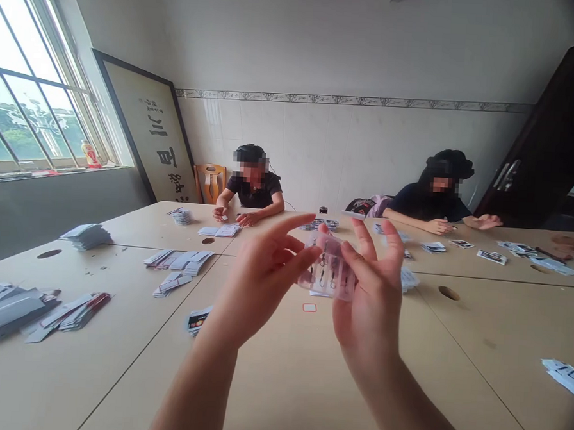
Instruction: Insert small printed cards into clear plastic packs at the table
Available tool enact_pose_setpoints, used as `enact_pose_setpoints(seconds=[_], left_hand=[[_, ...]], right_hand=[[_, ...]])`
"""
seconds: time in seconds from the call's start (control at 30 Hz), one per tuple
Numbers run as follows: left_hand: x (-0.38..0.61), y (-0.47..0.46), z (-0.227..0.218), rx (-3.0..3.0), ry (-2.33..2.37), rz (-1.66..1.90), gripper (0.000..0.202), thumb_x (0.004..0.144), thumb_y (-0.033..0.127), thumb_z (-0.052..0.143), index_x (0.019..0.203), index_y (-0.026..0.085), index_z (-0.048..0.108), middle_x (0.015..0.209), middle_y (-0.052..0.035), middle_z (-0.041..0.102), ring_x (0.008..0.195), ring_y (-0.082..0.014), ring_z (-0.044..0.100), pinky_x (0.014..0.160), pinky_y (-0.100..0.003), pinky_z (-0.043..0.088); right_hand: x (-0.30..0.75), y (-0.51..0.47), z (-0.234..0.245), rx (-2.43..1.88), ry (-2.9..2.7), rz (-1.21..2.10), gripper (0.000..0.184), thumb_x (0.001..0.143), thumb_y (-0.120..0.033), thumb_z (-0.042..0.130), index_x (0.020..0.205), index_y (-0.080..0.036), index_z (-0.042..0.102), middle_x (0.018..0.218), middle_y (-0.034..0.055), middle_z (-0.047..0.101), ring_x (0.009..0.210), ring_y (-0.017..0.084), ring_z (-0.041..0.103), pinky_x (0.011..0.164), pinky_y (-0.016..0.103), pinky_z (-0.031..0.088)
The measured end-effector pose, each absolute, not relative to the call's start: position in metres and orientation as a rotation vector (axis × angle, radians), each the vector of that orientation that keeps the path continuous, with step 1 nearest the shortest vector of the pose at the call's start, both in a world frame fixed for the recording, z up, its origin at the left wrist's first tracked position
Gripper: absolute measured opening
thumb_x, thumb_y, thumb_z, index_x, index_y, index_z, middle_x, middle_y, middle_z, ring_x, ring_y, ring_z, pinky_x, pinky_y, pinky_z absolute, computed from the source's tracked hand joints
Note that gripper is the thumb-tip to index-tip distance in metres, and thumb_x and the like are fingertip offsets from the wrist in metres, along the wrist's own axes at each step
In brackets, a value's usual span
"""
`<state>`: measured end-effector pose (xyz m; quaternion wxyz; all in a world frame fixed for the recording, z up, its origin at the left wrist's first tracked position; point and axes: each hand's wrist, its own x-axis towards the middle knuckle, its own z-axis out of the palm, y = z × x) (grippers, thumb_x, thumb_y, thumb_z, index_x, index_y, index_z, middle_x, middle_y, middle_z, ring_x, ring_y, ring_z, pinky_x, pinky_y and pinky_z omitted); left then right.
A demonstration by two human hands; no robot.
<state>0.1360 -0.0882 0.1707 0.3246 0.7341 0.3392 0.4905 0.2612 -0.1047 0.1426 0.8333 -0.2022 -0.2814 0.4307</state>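
You're looking across a big pale table (307,383) made of joined tops, with round cable holes. Flat card packets lie in loose piles (178,264) to your left, a bigger heap (7,309) sits at the near-left edge, a small red-edged sticker (310,307) lies mid-table, and more cards (564,377) lie far right.

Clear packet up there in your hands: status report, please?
Left hand and right hand both pinch the clear packet, raised above the table. Small dark items show inside. Nothing between the hands.
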Motion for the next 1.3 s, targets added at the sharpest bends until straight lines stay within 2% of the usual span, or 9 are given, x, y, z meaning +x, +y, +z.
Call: enact_pose_setpoints(seconds=[0.17, 0.33, 0.43, 0.6, 0.67, 0.83, 0.97, 1.13, 1.3], left_hand=[[0.137, -0.089, 0.170, 1.870, 0.882, 1.261, 0.047, 0.086, 0.030, 0.072, 0.132, 0.021, 0.066, 0.073, -0.0002, 0.065, 0.060, -0.0096, 0.060, 0.053, -0.019, 0.051], [0.139, -0.086, 0.167, 1.985, 0.994, 1.217, 0.040, 0.090, 0.031, 0.066, 0.129, 0.024, 0.069, 0.078, -0.0014, 0.069, 0.062, -0.0098, 0.061, 0.055, -0.019, 0.051], [0.140, -0.082, 0.165, 2.081, 1.089, 1.201, 0.035, 0.091, 0.032, 0.064, 0.124, 0.024, 0.070, 0.082, -0.0023, 0.069, 0.061, -0.0102, 0.062, 0.054, -0.021, 0.051], [0.143, -0.078, 0.161, 2.238, 1.174, 1.140, 0.024, 0.094, 0.031, 0.058, 0.115, 0.024, 0.069, 0.084, -0.0016, 0.068, 0.060, -0.0101, 0.062, 0.052, -0.020, 0.048], [0.145, -0.079, 0.161, 2.259, 1.176, 1.094, 0.023, 0.096, 0.032, 0.055, 0.114, 0.025, 0.067, 0.086, -0.0011, 0.067, 0.061, -0.0095, 0.061, 0.052, -0.019, 0.046], [0.146, -0.082, 0.161, 2.269, 1.136, 1.001, 0.023, 0.100, 0.035, 0.047, 0.119, 0.031, 0.061, 0.088, 0.0012, 0.062, 0.063, -0.0094, 0.059, 0.058, -0.022, 0.048], [0.145, -0.084, 0.160, 2.228, 1.164, 1.003, 0.024, 0.101, 0.040, 0.046, 0.119, 0.033, 0.059, 0.097, -0.0006, 0.061, 0.066, -0.0100, 0.061, 0.061, -0.025, 0.051], [0.144, -0.086, 0.158, 2.117, 1.079, 0.984, 0.024, 0.101, 0.043, 0.044, 0.121, 0.038, 0.056, 0.105, -0.0025, 0.059, 0.085, -0.0164, 0.067, 0.059, -0.025, 0.059], [0.146, -0.086, 0.159, 2.023, 0.982, 1.066, 0.022, 0.100, 0.046, 0.049, 0.118, 0.035, 0.055, 0.101, -0.0005, 0.060, 0.079, -0.0144, 0.069, 0.066, -0.029, 0.065]], right_hand=[[0.265, -0.104, 0.141, -0.461, -0.680, 0.786, 0.066, 0.078, -0.020, 0.074, 0.136, -0.039, 0.046, 0.146, 0.0047, 0.053, 0.114, 0.025, 0.070, 0.102, 0.049, 0.052], [0.277, -0.106, 0.144, -0.503, -0.634, 0.643, 0.047, 0.083, -0.022, 0.072, 0.124, -0.034, 0.054, 0.138, 0.0030, 0.059, 0.130, 0.025, 0.059, 0.106, 0.048, 0.049], [0.281, -0.112, 0.150, -0.475, -0.591, 0.519, 0.035, 0.086, -0.024, 0.067, 0.117, -0.034, 0.056, 0.132, 0.0007, 0.060, 0.131, 0.023, 0.057, 0.108, 0.047, 0.046], [0.278, -0.123, 0.157, -0.356, -0.624, 0.473, 0.015, 0.093, -0.021, 0.054, 0.104, -0.030, 0.060, 0.103, -0.0023, 0.063, 0.103, 0.018, 0.067, 0.091, 0.037, 0.051], [0.278, -0.124, 0.157, -0.323, -0.653, 0.494, 0.015, 0.092, -0.019, 0.054, 0.101, -0.028, 0.061, 0.093, -0.0024, 0.063, 0.091, 0.016, 0.067, 0.082, 0.034, 0.052], [0.281, -0.121, 0.153, -0.273, -0.738, 0.569, 0.021, 0.085, -0.013, 0.054, 0.098, -0.027, 0.063, 0.085, -0.0023, 0.063, 0.079, 0.016, 0.066, 0.066, 0.029, 0.051], [0.285, -0.119, 0.152, -0.286, -0.836, 0.553, 0.020, 0.078, -0.009, 0.059, 0.091, -0.024, 0.064, 0.073, -0.0024, 0.064, 0.061, 0.014, 0.061, 0.050, 0.024, 0.045], [0.287, -0.117, 0.151, -0.282, -0.912, 0.609, 0.012, 0.080, -0.012, 0.060, 0.084, -0.022, 0.065, 0.067, -0.0023, 0.059, 0.056, 0.013, 0.061, 0.043, 0.023, 0.041], [0.288, -0.114, 0.150, -0.312, -0.963, 0.595, 0.005, 0.085, -0.021, 0.070, 0.085, -0.024, 0.066, 0.068, -0.0028, 0.061, 0.054, 0.012, 0.059, 0.041, 0.022, 0.043]])
